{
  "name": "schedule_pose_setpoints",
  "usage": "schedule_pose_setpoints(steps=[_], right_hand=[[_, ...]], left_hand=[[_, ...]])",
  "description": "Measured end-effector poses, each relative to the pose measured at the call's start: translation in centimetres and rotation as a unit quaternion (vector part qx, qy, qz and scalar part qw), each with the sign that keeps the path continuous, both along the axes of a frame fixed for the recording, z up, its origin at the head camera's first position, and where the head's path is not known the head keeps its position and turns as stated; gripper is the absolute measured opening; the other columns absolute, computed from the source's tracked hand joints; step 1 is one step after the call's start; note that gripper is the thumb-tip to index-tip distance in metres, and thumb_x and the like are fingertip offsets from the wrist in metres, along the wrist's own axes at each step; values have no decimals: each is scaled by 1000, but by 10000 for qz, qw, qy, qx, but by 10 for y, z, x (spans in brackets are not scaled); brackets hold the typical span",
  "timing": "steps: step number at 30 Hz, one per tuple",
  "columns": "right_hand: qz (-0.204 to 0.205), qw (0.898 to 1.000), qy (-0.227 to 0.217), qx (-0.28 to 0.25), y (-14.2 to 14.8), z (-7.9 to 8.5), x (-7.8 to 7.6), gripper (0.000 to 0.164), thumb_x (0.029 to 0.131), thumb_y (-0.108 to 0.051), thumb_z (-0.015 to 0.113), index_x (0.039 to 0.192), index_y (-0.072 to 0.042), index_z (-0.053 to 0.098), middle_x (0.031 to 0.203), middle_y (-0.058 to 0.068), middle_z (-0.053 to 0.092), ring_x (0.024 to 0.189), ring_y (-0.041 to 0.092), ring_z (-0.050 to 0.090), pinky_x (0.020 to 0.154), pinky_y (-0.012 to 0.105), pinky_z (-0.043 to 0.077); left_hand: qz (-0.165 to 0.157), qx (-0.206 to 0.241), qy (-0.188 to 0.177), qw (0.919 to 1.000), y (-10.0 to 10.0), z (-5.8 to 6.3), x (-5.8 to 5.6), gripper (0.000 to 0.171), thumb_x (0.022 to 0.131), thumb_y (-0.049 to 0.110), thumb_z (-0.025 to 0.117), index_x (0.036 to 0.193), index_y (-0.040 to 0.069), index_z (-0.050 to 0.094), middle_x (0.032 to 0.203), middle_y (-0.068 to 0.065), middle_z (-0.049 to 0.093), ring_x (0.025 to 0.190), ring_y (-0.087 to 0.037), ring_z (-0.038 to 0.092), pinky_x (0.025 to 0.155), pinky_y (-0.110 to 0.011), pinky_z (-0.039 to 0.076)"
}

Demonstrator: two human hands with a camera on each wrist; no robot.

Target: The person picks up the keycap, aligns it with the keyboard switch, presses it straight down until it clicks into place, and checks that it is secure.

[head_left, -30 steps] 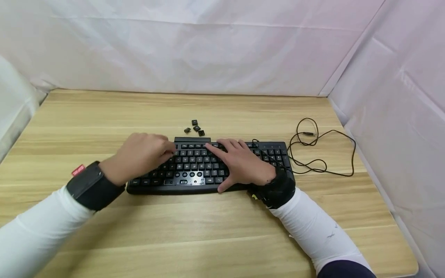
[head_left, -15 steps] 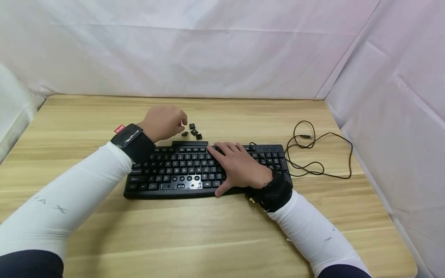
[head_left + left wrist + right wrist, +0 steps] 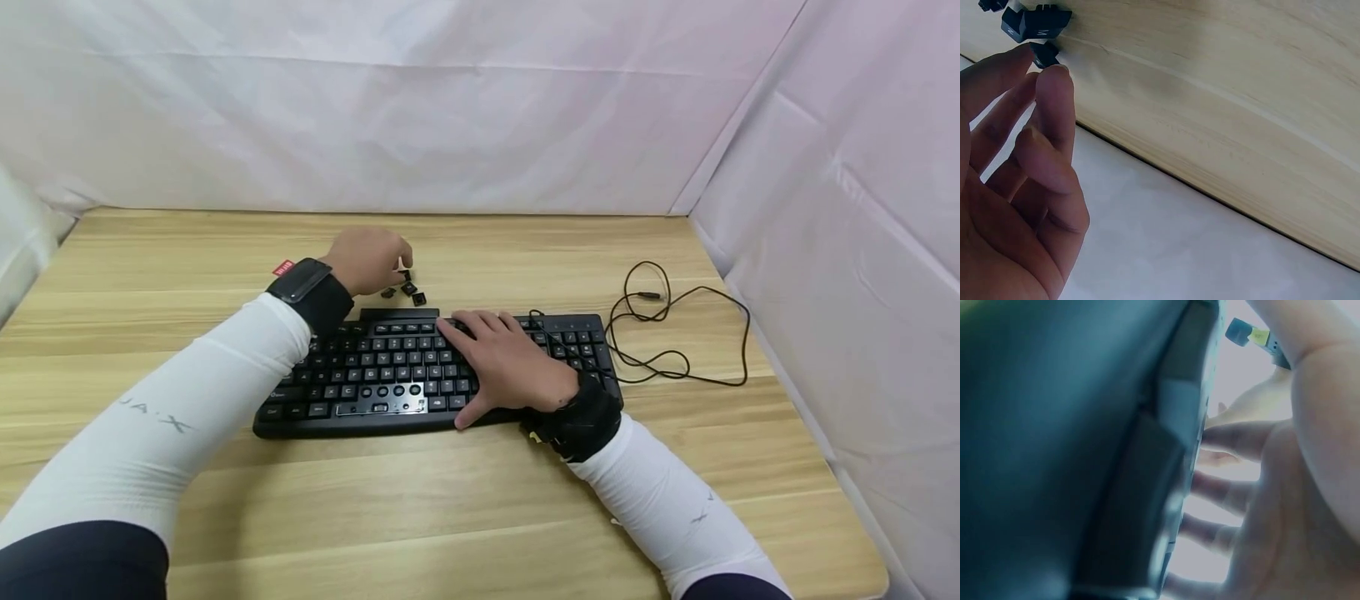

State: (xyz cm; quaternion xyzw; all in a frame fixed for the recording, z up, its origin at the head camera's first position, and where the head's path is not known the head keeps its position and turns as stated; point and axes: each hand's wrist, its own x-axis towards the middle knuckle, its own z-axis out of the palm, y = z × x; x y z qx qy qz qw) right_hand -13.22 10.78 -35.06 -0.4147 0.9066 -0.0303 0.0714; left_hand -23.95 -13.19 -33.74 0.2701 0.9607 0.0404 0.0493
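Observation:
A black keyboard (image 3: 393, 360) lies on the wooden table. Its lower middle has a shiny bare strip (image 3: 381, 398) where round posts show in place of keycaps. Just behind the keyboard is a little group of loose black keycaps (image 3: 408, 288). My left hand (image 3: 367, 260) reaches over to them, thumb and index finger pinching the farthest keycap (image 3: 1045, 55); others marked with letters (image 3: 1044, 22) sit beside it in the left wrist view. With fingers spread, my right hand (image 3: 510, 358) rests on the right half of the keyboard; its palm (image 3: 1291, 500) shows in the right wrist view.
The keyboard's thin black cable (image 3: 693, 292) lies in loops to the right, its plug (image 3: 648, 295) inside one loop. A black ledge (image 3: 399, 314) sticks out from the keyboard's back edge. White cloth (image 3: 360, 125) hangs behind the table and at its sides.
My left hand has moved from over the keyboard's left part, away and to the right, to the loose keycaps, and now pinches one. My right hand keeps its place on the keyboard.

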Motion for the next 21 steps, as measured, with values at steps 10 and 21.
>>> schedule_pose_setpoints(steps=[10,21], right_hand=[[33,10000,71,21,0,4,3,129,51,-77,69,150,-11,21,149,16,29,131,31,26,104,57,28],[39,9999,86,34,4,8,3,128,51,-76,70,150,-10,23,148,16,31,131,30,27,104,57,29]], left_hand=[[14,28,23,10000,2,2,1,20,81,13,68,101,11,73,90,-8,71,80,-22,61,66,-45,53],[81,24,32,10000,8,7,2,15,81,13,67,95,10,73,86,-8,70,76,-21,60,64,-43,53]])
